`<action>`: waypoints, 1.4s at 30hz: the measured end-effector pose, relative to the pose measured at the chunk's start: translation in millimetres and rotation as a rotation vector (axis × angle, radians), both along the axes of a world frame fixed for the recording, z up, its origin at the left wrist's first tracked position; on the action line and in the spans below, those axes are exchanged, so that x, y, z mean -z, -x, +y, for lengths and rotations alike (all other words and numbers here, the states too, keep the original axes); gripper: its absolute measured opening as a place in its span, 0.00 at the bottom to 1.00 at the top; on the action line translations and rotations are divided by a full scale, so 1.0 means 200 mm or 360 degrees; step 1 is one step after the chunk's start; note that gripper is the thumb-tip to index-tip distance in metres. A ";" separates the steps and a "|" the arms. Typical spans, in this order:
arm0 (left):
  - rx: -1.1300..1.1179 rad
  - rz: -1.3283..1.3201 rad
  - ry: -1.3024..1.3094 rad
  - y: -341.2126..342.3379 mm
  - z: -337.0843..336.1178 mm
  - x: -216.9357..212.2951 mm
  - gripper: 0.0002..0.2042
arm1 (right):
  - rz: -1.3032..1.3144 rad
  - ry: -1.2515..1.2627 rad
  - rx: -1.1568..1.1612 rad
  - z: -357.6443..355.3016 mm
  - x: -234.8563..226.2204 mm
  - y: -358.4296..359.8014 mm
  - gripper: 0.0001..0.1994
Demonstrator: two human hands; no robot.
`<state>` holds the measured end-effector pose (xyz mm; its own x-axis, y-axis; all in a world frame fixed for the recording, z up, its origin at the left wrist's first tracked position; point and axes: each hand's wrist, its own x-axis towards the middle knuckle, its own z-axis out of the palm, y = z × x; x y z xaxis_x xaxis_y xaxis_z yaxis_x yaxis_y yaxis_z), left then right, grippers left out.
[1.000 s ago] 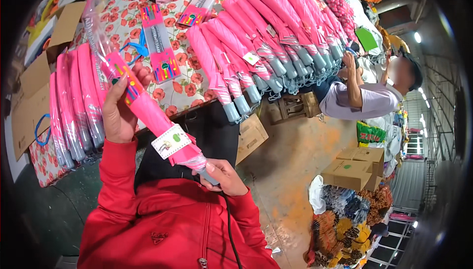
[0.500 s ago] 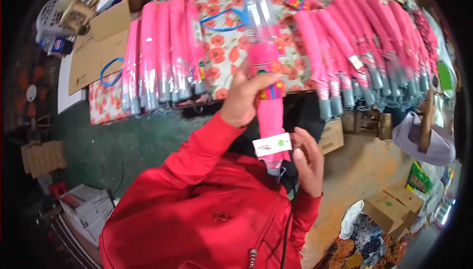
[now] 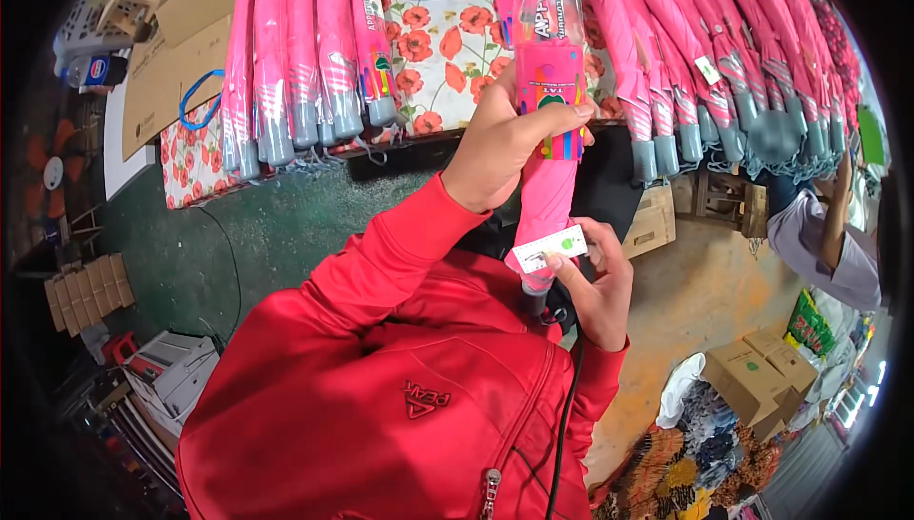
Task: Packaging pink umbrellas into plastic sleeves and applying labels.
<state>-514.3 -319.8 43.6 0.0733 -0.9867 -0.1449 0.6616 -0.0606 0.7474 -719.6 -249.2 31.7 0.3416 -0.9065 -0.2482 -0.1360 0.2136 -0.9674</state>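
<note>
A folded pink umbrella (image 3: 546, 198) with a grey end hangs in front of my red jacket, its grey end toward me. My left hand (image 3: 505, 139) is closed round its middle, thumb across a colourful printed panel on a clear plastic sleeve (image 3: 545, 15). The sleeve covers the far part and reaches over the table edge; the near part of the umbrella is bare. A white tag (image 3: 562, 245) lies across the umbrella's near end. My right hand (image 3: 605, 287) pinches this tag, thumb on top and fingers partly hidden behind it.
Sleeved pink umbrellas (image 3: 303, 53) lie at left on the flowered tablecloth (image 3: 447, 39); bare-looking ones (image 3: 657, 63) line the right. Blue straps (image 3: 202, 101) and a cardboard box (image 3: 176, 82) lie left. Another person's sleeve (image 3: 828, 244) is at far right, above floor boxes (image 3: 757, 382).
My right thumb has come down onto the white tag, where the hand was beside it before. Both hands and the umbrella sit slightly farther right, and the view has shifted.
</note>
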 end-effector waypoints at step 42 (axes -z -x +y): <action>0.0046 0.0096 -0.0340 0.07 0.02 0.10 0.15 | -0.0076 -0.0234 0.0066 -0.02 -0.01 0.03 0.22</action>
